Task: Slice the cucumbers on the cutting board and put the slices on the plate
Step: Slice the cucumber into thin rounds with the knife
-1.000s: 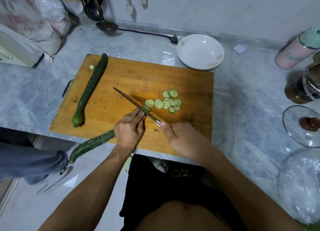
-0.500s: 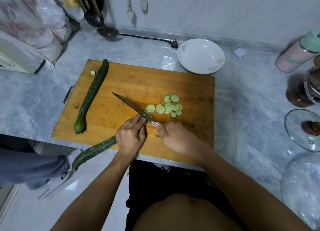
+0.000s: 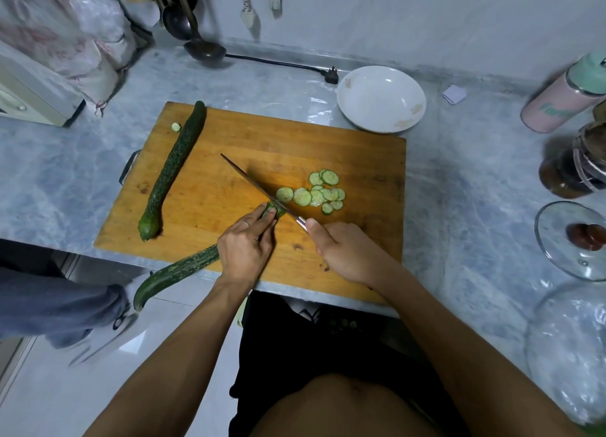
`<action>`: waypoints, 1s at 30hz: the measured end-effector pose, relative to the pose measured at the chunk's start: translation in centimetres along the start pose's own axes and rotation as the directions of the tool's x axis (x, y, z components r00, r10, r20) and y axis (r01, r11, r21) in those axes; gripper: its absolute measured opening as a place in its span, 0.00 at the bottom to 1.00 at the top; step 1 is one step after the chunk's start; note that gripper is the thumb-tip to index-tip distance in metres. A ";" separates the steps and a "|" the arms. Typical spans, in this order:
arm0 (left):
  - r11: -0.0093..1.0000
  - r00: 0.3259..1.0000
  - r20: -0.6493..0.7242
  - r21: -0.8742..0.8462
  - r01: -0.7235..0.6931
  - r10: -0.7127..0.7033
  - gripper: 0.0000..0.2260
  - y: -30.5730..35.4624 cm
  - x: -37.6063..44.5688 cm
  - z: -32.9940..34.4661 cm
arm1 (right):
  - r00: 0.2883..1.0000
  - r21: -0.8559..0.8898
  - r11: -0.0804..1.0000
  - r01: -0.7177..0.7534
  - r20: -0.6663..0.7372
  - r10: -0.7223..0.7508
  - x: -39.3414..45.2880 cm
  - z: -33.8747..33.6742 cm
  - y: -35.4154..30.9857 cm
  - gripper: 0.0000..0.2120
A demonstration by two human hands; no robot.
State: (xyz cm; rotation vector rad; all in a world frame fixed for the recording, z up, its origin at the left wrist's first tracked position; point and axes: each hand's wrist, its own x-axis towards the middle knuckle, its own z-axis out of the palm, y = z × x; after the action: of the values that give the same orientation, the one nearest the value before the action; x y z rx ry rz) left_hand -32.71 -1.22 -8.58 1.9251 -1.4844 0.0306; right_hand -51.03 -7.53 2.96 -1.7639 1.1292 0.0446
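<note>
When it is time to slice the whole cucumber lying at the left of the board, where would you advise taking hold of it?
Probably at the middle of the whole cucumber, from above, fingers across its width. It lies flat and clear of other things except a small slice beside its far end, with bare cutting board on both sides. The near end is bulbous and curved, a poorer hold.

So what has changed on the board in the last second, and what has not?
Little has changed. The right hand still grips the knife, blade at the cut end of the cucumber that the left hand keeps holding; no clear new slice shows. The slices, the whole cucumber and the empty plate stayed put; the camera shifted a bit.
</note>
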 end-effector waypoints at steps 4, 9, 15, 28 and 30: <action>1.000 1.000 0.015 -0.005 0.024 -0.024 0.10 0.1 -0.1 0.0 | 1.000 0.014 1.000 0.010 0.013 -0.010 -1.2 -0.3 -0.4 0.35; 1.000 1.000 -0.005 0.001 0.027 -0.027 0.09 0.5 -0.1 -0.2 | 1.000 0.012 1.000 0.002 0.002 -0.002 -1.8 -0.2 -0.6 0.36; 0.999 1.000 -0.017 0.024 0.023 -0.023 0.09 0.7 0.0 -0.3 | 1.000 -0.054 0.998 0.021 -0.003 -0.021 -1.8 0.1 -0.5 0.33; 0.998 0.999 -0.032 0.054 -0.030 0.032 0.10 0.6 -0.1 -0.1 | 1.000 -0.016 1.000 -0.011 -0.020 0.010 1.0 1.6 -0.3 0.31; 0.998 0.999 -0.037 0.049 -0.034 0.035 0.10 0.6 -0.1 0.0 | 0.999 -0.011 1.000 -0.029 -0.013 0.029 1.3 2.0 -0.1 0.32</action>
State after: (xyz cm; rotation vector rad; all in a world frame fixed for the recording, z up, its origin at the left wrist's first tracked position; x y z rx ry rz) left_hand -33.22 -1.18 -8.33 1.9269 -1.5046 0.1187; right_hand -49.35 -6.91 1.36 -1.7598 1.1664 0.0570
